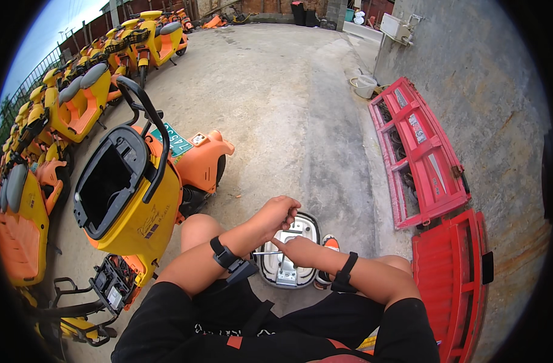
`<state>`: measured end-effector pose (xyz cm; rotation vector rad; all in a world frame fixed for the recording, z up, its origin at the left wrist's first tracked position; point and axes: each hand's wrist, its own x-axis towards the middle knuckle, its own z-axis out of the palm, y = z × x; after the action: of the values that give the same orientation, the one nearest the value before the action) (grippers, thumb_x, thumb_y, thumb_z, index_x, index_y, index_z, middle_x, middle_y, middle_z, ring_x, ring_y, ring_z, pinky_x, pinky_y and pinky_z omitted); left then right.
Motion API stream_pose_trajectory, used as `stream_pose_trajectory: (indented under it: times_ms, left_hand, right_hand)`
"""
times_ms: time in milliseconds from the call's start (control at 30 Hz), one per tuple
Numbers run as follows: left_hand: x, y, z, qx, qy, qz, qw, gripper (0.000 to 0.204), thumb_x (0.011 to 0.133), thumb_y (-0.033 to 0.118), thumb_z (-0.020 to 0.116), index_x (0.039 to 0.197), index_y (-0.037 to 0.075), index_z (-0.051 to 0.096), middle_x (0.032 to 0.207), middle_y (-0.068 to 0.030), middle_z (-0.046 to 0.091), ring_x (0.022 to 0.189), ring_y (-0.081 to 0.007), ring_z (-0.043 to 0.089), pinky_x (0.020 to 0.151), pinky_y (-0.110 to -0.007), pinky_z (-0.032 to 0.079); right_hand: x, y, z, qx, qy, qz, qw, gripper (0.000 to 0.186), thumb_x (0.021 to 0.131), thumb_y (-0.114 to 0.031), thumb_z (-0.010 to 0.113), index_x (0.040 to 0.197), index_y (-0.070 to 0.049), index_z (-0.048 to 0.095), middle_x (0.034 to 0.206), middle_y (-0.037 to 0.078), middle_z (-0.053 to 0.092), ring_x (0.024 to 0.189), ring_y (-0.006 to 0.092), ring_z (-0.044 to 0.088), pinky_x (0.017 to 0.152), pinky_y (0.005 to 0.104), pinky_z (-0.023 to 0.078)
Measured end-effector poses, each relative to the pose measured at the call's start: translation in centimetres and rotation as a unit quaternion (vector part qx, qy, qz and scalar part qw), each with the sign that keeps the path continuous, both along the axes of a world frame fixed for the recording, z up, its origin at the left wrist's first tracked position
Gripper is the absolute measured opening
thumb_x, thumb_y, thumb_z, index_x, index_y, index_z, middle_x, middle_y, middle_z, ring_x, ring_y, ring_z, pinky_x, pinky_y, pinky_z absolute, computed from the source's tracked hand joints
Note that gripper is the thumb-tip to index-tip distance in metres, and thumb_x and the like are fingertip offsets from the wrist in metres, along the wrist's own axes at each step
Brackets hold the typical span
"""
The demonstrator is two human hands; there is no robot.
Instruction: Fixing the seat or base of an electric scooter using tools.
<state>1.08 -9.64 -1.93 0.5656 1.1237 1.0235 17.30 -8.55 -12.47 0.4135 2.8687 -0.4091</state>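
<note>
A scooter seat [311, 228] lies upside down on the concrete between my legs. Its pale underside has a black rim and a metal bracket [286, 273]. My left hand [279, 215] is over the seat's far part with its fingers curled closed; what they hold, if anything, is hidden. Just nearer to me, my right hand [299, 250] is closed low over the middle of the seat, its index finger close to my left wrist. A thin metal rod [265, 253] sticks out leftward from under the right hand, which seems to grip it; its kind does not show.
At my left stands a yellow and orange scooter [137, 221] with its seat compartment [110, 181] uncovered. Several similar scooters [83, 103] line the far left. Red metal panels [418, 142] lean along the grey wall at right, near a white bucket [364, 86].
</note>
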Motion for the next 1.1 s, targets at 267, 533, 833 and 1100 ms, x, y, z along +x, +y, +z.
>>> stream_pose_trajectory:
  times_ms: [267, 533, 833, 1100]
  left_hand:
    - [0.0, -0.1, 0.2, 0.002, 0.003, -0.001, 1.0, 0.016, 0.093, 0.015, 0.051, 0.099, 0.003, 0.059, 0.077, -0.0018, 0.053, 0.063, -0.0106, 0.048, 0.053, -0.026, 0.038]
    - [0.0, 0.0, 0.2, 0.0, 0.0, 0.001, 1.0, 0.017, 0.093, 0.014, 0.05, 0.1, 0.001, 0.058, 0.076, -0.0027, 0.053, 0.062, -0.0112, 0.048, 0.051, -0.026, 0.038]
    - [-0.2, -0.1, 0.3, 0.0, -0.001, 0.004, 1.0, 0.016, 0.093, 0.013, 0.05, 0.1, 0.001, 0.057, 0.077, -0.0031, 0.053, 0.062, -0.0113, 0.048, 0.051, -0.026, 0.037]
    - [-0.3, -0.2, 0.2, 0.003, -0.003, 0.006, 1.0, 0.016, 0.093, 0.013, 0.05, 0.1, 0.002, 0.058, 0.077, -0.0027, 0.053, 0.062, -0.0113, 0.048, 0.051, -0.026, 0.037]
  right_hand:
    - [0.2, -0.5, 1.9, 0.079, 0.006, 0.001, 0.997, 0.022, 0.086, -0.018, 0.06, 0.102, -0.015, 0.074, 0.108, 0.008, 0.06, 0.124, 0.0214, 0.047, 0.089, 0.0388, 0.043]
    - [-0.1, 0.0, 1.1, -0.003, -0.002, -0.048, 0.999, 0.033, 0.091, -0.02, 0.05, 0.118, -0.015, 0.068, 0.105, 0.013, 0.062, 0.102, 0.0312, 0.063, 0.084, 0.0461, 0.052]
    - [-0.7, -0.2, 2.3, -0.093, -0.064, -0.051, 0.992, 0.04, 0.084, -0.005, 0.055, 0.12, -0.018, 0.068, 0.102, 0.011, 0.066, 0.099, 0.0295, 0.065, 0.08, 0.0472, 0.051]
    - [0.0, -0.7, 1.4, 0.029, 0.1, 0.024, 0.994, 0.024, 0.083, -0.007, 0.057, 0.094, -0.017, 0.075, 0.095, 0.008, 0.063, 0.111, 0.0281, 0.054, 0.092, 0.047, 0.043]
